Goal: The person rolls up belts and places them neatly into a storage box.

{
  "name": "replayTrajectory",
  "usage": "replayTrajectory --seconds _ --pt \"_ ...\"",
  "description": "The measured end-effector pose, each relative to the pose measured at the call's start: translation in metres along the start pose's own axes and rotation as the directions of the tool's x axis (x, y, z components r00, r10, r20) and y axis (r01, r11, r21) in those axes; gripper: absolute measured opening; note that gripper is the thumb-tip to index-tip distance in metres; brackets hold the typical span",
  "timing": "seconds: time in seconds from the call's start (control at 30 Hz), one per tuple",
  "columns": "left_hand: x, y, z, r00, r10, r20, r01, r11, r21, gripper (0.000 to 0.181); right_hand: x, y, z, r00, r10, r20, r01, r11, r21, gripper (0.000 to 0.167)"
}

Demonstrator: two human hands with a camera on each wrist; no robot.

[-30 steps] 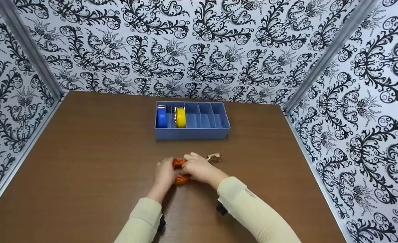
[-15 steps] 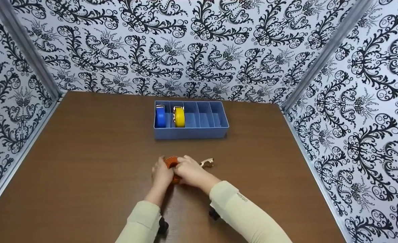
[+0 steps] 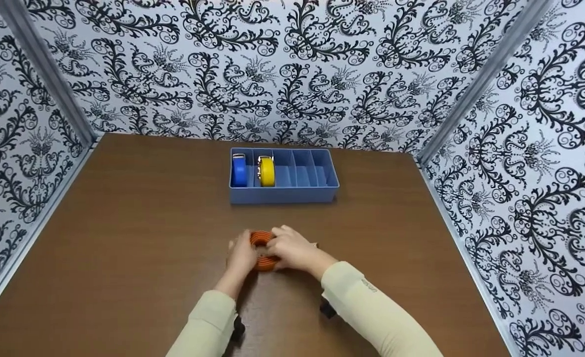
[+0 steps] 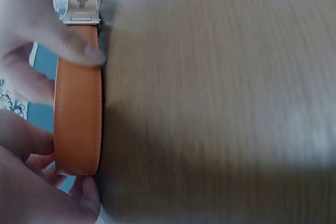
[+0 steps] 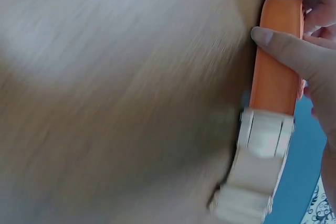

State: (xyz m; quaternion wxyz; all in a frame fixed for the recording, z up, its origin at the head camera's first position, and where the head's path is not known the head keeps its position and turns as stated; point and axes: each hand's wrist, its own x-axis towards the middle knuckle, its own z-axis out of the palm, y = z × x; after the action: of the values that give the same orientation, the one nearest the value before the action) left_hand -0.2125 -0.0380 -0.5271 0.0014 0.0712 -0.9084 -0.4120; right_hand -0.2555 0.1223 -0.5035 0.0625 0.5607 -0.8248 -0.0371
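An orange belt (image 3: 260, 236), rolled into a coil, stands on its edge on the brown table between both hands. My left hand (image 3: 243, 254) holds the coil's left side, its fingertips at the lower end of the coil in the left wrist view. On the opposite side my right hand (image 3: 293, 249) grips the coil, with the thumb (image 5: 286, 48) pressed across the outer strap. Past the right thumb, the metal buckle (image 5: 264, 135) extends from the strap; in the head view it is nearly hidden behind the right hand.
Beyond the hands stands a blue-grey divided tray (image 3: 283, 195) with several compartments. A rolled blue belt (image 3: 239, 172) lies in its leftmost compartment, and a rolled yellow belt (image 3: 267, 173) in the one beside it. Patterned walls (image 3: 292, 89) border the table (image 3: 148, 223).
The buckle end, earlier jutting out past my right hand, is now almost hidden behind it. Both hands shifted slightly left and back while keeping the coil.
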Motion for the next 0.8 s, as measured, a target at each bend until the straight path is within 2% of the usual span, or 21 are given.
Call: replayTrajectory --seconds 0.17,0.27,0.4,0.6,0.7,0.8 --pt "0.000 -0.002 -0.002 1.000 0.017 0.013 -0.016 1.000 -0.017 0.037 -0.002 0.004 -0.002 0.998 -0.063 0.001 0.063 0.998 -0.001 0.031" --pt "0.001 -0.004 -0.003 0.999 0.033 0.024 -0.033 0.999 -0.026 0.035 -0.001 0.005 -0.001 0.998 -0.063 -0.002 0.063 0.998 -0.004 0.028" --pt "0.004 -0.007 -0.004 1.000 0.018 0.014 -0.017 0.998 -0.064 0.037 0.001 0.003 0.001 0.999 -0.035 -0.020 0.035 0.999 0.008 0.023" --pt "0.008 -0.011 -0.002 0.999 -0.038 -0.038 0.030 0.983 -0.179 0.040 0.003 -0.001 0.005 0.999 0.039 -0.026 -0.039 0.999 0.001 0.022" --pt "0.004 -0.006 0.002 0.995 -0.093 -0.039 0.084 0.980 -0.180 0.047 0.003 -0.004 0.006 0.997 0.070 -0.044 -0.070 0.997 0.012 0.025" --pt "0.001 0.001 0.005 0.991 -0.134 -0.023 0.130 0.983 -0.134 0.052 0.003 -0.007 0.008 0.993 0.090 -0.075 -0.090 0.996 0.011 0.029"
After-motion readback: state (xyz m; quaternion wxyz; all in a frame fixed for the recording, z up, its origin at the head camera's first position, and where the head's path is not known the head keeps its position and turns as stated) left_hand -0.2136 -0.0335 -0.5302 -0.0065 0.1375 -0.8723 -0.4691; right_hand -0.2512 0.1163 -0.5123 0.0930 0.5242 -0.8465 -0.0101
